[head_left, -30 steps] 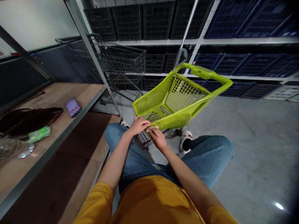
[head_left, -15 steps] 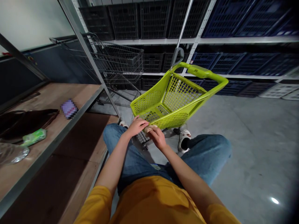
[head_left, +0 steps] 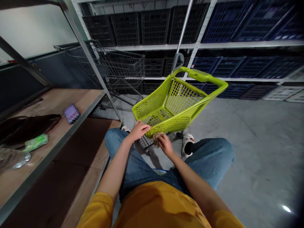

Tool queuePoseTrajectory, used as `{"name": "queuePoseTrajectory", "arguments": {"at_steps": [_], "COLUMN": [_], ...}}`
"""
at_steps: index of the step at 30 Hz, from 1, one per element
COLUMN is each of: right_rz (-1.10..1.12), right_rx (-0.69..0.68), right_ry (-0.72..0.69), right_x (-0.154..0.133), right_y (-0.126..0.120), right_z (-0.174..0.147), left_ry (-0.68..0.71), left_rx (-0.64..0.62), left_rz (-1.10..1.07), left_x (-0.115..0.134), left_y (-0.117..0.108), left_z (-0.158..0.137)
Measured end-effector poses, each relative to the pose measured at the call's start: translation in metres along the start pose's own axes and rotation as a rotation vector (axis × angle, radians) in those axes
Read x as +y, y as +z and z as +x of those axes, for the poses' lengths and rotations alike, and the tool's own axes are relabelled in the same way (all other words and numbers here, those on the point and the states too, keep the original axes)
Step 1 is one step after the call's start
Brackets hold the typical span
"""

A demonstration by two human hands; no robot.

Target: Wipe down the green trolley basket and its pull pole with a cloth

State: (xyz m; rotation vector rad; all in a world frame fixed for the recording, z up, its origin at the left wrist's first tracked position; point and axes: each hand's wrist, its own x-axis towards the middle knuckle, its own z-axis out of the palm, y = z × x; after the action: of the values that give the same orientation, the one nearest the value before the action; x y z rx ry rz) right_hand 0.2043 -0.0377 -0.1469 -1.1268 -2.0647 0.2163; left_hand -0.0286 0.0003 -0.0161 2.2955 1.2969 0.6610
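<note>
A lime-green plastic shopping cart [head_left: 181, 106] stands in front of my knees, its near corner between my hands. My left hand [head_left: 139, 130] is closed over the rim at that corner, with the fingertips partly hidden by the rim. In my right hand [head_left: 165, 145] is a crumpled beige cloth [head_left: 157, 136], pinched in the fingers. The cloth lies against the outside of the cart's near side wall, just below the rim.
On my left is a wooden shelf [head_left: 95, 95] with a metal frame, bearing a green packet [head_left: 36, 142], a clear plastic container [head_left: 15, 158], a dark bag [head_left: 30, 125] and a blurred purple item [head_left: 71, 114]. Behind the cart stand a wire trolley [head_left: 123, 63] and racks of crates [head_left: 155, 27].
My right hand has moved the cloth slightly right and down, from the rim at the corner to the outer side wall. My left hand stays on the corner.
</note>
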Motion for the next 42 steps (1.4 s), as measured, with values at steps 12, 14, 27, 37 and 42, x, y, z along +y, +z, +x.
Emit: {"name": "queuePoseTrajectory", "arguments": {"at_steps": [12, 14, 27, 37, 42], "right_rz": [0.073, 0.071, 0.241, 0.32, 0.472], "right_rx": [0.197, 0.096, 0.45, 0.243, 0.114], "right_ry": [0.127, 0.134, 0.313, 0.323, 0.465], "right_x": [-0.005, 0.0, -0.033, -0.029, -0.015], "right_y": [-0.01, 0.012, -0.042, 0.028, 0.059], "right_z": [0.032, 0.01, 0.062, 0.013, -0.01], "left_ry": [0.008, 0.014, -0.011, 0.012, 0.015], "left_rx": [0.031, 0.03, 0.032, 0.066, 0.072], "left_rz": [0.003, 0.006, 0.014, 0.017, -0.003], "left_x": [0.006, 0.005, 0.003, 0.006, 0.0], "left_y": [0.007, 0.007, 0.009, 0.006, 0.005], "left_z": [-0.003, -0.003, -0.002, -0.003, -0.003]}}
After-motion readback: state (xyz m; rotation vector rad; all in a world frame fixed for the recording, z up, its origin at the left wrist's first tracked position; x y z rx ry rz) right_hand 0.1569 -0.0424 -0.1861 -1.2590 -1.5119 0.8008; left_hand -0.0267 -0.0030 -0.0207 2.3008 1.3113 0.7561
